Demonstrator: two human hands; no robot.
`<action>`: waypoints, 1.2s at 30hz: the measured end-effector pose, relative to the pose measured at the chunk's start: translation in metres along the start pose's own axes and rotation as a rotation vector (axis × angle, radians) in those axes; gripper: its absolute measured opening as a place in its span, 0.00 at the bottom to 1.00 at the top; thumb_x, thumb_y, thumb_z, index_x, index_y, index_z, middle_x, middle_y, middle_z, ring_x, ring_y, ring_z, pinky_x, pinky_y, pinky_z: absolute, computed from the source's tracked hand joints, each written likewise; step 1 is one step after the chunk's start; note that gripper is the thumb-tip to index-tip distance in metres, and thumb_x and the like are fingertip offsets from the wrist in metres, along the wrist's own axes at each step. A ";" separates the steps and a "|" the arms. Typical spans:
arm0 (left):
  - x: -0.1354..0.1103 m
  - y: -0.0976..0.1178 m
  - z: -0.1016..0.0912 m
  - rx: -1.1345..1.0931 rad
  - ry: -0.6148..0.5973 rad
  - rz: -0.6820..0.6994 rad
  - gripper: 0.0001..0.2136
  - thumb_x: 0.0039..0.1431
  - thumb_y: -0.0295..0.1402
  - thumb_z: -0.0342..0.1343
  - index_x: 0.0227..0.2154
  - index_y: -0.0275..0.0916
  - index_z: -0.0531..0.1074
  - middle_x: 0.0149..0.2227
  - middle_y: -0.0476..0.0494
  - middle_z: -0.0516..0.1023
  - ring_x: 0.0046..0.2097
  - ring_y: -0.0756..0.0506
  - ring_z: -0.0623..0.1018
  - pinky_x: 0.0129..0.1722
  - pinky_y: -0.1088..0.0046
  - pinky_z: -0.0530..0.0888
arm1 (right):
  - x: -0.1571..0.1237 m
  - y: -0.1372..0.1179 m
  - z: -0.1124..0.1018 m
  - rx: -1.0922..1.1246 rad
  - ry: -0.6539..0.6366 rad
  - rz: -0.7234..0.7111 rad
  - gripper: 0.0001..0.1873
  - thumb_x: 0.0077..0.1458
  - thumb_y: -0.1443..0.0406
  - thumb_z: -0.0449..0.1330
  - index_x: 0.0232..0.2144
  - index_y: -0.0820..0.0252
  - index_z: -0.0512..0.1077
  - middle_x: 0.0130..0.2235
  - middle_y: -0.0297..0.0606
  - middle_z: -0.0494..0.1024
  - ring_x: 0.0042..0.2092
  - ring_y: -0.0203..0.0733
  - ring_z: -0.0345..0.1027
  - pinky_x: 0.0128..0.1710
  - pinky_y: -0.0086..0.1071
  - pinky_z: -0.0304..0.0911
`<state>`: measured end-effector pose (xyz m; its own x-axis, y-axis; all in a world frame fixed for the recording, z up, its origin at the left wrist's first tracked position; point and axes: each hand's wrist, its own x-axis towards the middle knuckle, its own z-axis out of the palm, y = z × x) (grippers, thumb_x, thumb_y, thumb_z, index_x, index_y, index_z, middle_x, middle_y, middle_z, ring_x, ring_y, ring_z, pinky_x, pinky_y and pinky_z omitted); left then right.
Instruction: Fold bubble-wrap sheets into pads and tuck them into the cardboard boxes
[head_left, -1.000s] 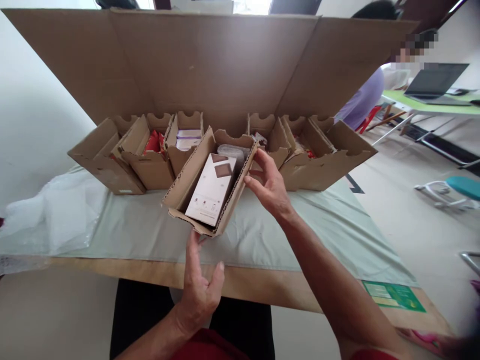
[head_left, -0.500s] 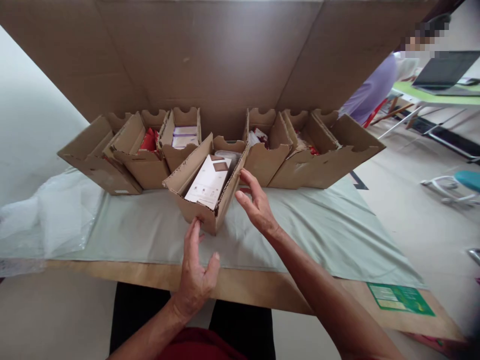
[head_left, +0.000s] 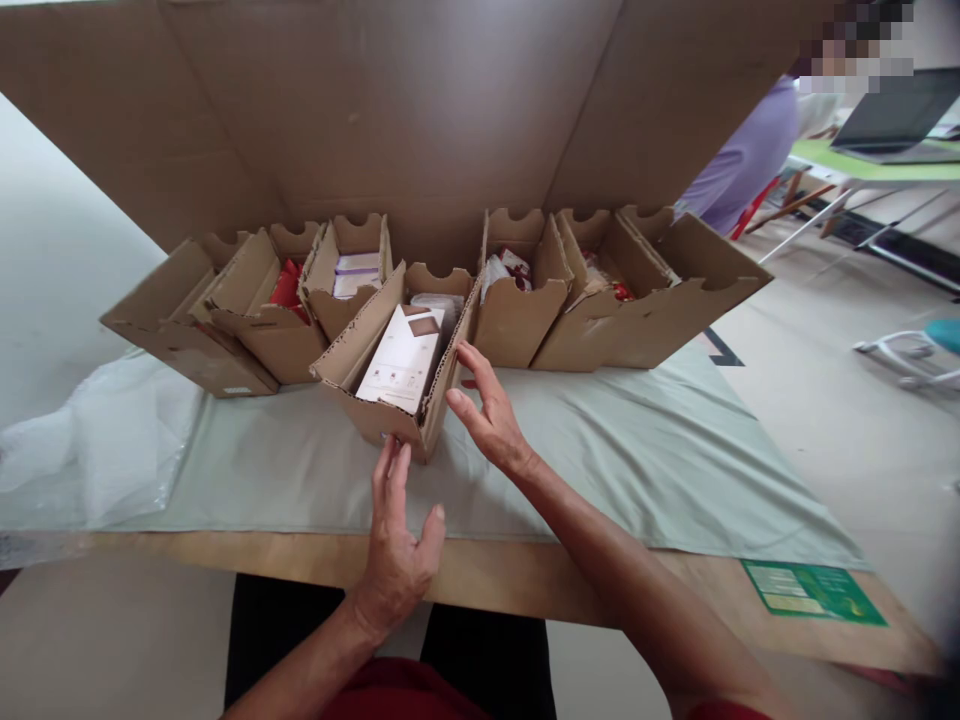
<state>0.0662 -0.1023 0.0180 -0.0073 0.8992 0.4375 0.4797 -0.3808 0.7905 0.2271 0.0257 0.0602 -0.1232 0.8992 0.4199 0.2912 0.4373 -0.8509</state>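
Over the last second the cardboard box (head_left: 367, 412) has come down from a raised tilt and now stands, turned at an angle, on the pale green cloth (head_left: 600, 460), in front of the gap in the row. Inside it lies a white carton (head_left: 401, 365), with clear plastic (head_left: 442, 303) behind. The left hand (head_left: 397, 560) has its fingertips at the front wall, thumb apart; the right hand (head_left: 491, 420) has fingers at the right wall. Each grip is released, clasping nothing. Three more boxes stand on either side, some holding red packets (head_left: 287, 285) or white packs (head_left: 358, 275). A tall cardboard panel (head_left: 412, 120) rises behind. Crumpled plastic wrap (head_left: 105, 440) lies at left, a green card (head_left: 814, 592) on the surface's (head_left: 525, 575) near right corner.
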 end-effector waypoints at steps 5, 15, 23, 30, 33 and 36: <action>-0.002 0.003 0.011 -0.001 -0.039 0.043 0.39 0.62 0.24 0.53 0.73 0.47 0.47 0.74 0.32 0.48 0.73 0.32 0.56 0.66 0.44 0.67 | 0.000 0.000 -0.001 -0.033 -0.010 -0.035 0.41 0.62 0.39 0.53 0.69 0.50 0.59 0.72 0.48 0.57 0.71 0.56 0.54 0.61 0.54 0.65; 0.021 -0.034 -0.013 -0.108 0.179 -0.242 0.38 0.61 0.32 0.60 0.71 0.46 0.50 0.69 0.31 0.58 0.68 0.33 0.66 0.63 0.45 0.70 | 0.039 -0.020 -0.036 -0.274 0.091 -0.061 0.38 0.64 0.44 0.55 0.69 0.51 0.58 0.50 0.42 0.79 0.43 0.46 0.73 0.47 0.42 0.69; 0.042 -0.034 -0.010 -0.254 0.221 -0.260 0.38 0.58 0.33 0.62 0.69 0.45 0.54 0.67 0.33 0.62 0.67 0.35 0.67 0.61 0.53 0.74 | 0.073 -0.060 -0.022 -0.663 -0.043 -0.310 0.31 0.67 0.42 0.48 0.46 0.59 0.76 0.39 0.41 0.79 0.40 0.45 0.69 0.44 0.37 0.60; 0.031 -0.032 0.009 -0.217 0.177 -0.190 0.40 0.63 0.32 0.58 0.73 0.45 0.44 0.69 0.30 0.58 0.70 0.35 0.64 0.64 0.49 0.71 | 0.092 -0.050 -0.021 -0.691 -0.066 -0.200 0.29 0.68 0.43 0.48 0.43 0.56 0.79 0.40 0.42 0.78 0.44 0.47 0.70 0.47 0.37 0.62; 0.040 -0.034 0.017 -0.218 0.156 -0.163 0.40 0.62 0.29 0.57 0.73 0.46 0.43 0.70 0.31 0.56 0.71 0.35 0.61 0.66 0.48 0.69 | 0.096 -0.043 -0.029 -0.622 -0.032 -0.190 0.27 0.68 0.45 0.50 0.53 0.53 0.75 0.46 0.42 0.79 0.48 0.49 0.71 0.50 0.40 0.65; 0.048 -0.030 0.016 -0.214 0.140 -0.094 0.41 0.62 0.28 0.56 0.73 0.48 0.42 0.73 0.32 0.50 0.74 0.34 0.55 0.67 0.47 0.67 | 0.095 -0.042 -0.045 -0.614 0.122 -0.179 0.26 0.69 0.49 0.48 0.59 0.54 0.71 0.51 0.43 0.79 0.49 0.49 0.72 0.50 0.41 0.67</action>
<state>0.0660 -0.0444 0.0084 -0.1712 0.8998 0.4014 0.2747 -0.3476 0.8965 0.2463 0.0926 0.1501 -0.1218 0.7889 0.6023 0.7698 0.4582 -0.4444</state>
